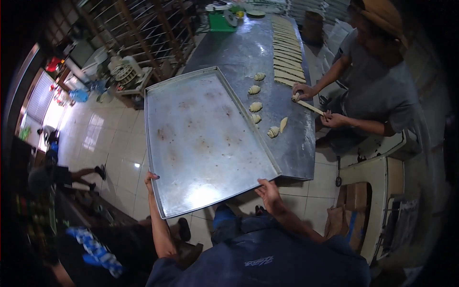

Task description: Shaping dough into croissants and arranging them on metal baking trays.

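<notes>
A large metal baking tray (pixel 201 143), bare and stained with brown marks, is held out in front of me. My left hand (pixel 151 182) grips its near left edge, the thumb over the rim. At the near right corner my right hand (pixel 268 192) is closed on the rim, most of its fingers hidden below. Beyond the tray, rolled dough pieces (pixel 255 106) sit in a loose row on the steel table (pixel 296 153). A loose dough scrap (pixel 283 125) lies beside the nearest roll. Cut dough strips (pixel 288 52) are lined up along the table's far right.
At the table's right side a co-worker (pixel 387 81) rolls up a dough strip (pixel 311 107) with both hands. A green scale (pixel 223 21) stands at the far end. Tall racks (pixel 138 33) rise at the far left. Another person (pixel 95 248) is close on my left.
</notes>
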Demonstrator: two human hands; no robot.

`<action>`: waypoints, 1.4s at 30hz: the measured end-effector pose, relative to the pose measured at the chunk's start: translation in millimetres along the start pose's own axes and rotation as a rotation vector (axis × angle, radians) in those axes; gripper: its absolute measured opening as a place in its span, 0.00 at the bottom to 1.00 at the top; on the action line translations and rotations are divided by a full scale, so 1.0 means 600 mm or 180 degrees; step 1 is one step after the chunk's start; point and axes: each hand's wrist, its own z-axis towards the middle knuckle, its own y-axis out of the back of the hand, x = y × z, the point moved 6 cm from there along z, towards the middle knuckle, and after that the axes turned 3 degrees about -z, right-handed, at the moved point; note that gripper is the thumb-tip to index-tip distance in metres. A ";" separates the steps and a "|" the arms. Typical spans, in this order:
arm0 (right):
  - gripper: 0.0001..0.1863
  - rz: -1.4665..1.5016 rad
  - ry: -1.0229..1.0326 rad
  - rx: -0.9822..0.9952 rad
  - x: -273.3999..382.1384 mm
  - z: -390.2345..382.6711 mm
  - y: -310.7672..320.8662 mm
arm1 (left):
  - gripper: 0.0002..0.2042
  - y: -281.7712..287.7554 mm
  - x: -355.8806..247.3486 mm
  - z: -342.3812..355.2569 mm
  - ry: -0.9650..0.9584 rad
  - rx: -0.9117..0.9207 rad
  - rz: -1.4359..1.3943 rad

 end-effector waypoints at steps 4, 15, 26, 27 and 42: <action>0.19 0.0105 -0.0556 0.0173 -0.087 0.083 -0.131 | 0.08 0.247 -0.084 0.221 -0.1200 -0.0214 0.1160; 0.06 0.0976 -0.0997 -0.0308 -0.231 0.279 -0.305 | 0.33 0.060 -0.162 0.638 -0.0112 0.0557 0.3435; 0.18 -0.0179 -0.0915 0.0768 -0.205 0.304 -0.313 | 0.28 0.023 -0.150 0.677 -0.0577 -0.0190 0.3700; 0.20 -0.0939 -0.0763 0.0510 -0.210 0.296 -0.276 | 0.28 -0.030 -0.144 0.640 -0.1276 -0.0331 0.3930; 0.18 0.2233 0.1371 -0.0760 0.162 -0.151 0.429 | 0.15 -0.727 0.479 -0.143 -0.0592 0.2398 0.3338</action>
